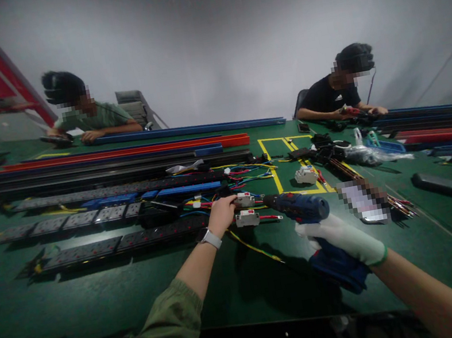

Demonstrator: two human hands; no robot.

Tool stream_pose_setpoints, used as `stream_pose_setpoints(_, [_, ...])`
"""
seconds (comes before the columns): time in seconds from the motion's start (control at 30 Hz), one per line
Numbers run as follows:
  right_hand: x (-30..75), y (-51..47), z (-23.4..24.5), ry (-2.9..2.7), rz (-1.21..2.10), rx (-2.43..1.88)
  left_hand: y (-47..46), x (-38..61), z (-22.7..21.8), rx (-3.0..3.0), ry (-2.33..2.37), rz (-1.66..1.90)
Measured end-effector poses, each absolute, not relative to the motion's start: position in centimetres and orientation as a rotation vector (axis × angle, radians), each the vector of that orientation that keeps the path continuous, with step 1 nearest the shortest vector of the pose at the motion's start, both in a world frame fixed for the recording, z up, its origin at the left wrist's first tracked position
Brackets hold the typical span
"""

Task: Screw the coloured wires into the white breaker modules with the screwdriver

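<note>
Gripping a likely heavy cordless drill (pixel 302 206) by its handle, the right hand (pixel 343 237) sits right of the circuit breaker (pixel 245 200) the left hand (pixel 223 215) pinches.

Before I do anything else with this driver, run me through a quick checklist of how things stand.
1. Right grip wrapped around the blue driver: ok.
2. Left grip on the farther breaker of the side-by-side pair: ok, fingers at its left end.
3. Driver pointed at that breaker: ok, its nose faces the right end.
4. Driver tip fully engaged: cannot tell, the contact is too small to make out.
5. Glove on both sides: not ok, the white glove is on the right only; the left is bare.
6. Yellow-green wire attached at its near end: not ok, that end lies loose on the green table.
</note>
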State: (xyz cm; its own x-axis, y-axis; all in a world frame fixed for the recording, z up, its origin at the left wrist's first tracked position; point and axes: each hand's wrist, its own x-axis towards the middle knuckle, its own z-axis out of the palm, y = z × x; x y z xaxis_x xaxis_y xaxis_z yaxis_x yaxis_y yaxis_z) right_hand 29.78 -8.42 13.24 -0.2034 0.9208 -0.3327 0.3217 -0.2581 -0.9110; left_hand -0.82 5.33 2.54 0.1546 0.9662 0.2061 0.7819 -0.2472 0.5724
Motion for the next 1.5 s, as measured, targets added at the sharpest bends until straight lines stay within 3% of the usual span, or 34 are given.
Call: stream_pose_setpoints(1.5, [29.4,-8.7,14.4,-1.474,1.467,-1.609,5.4,-0.9,2.5,2.107,1.656,0.793])
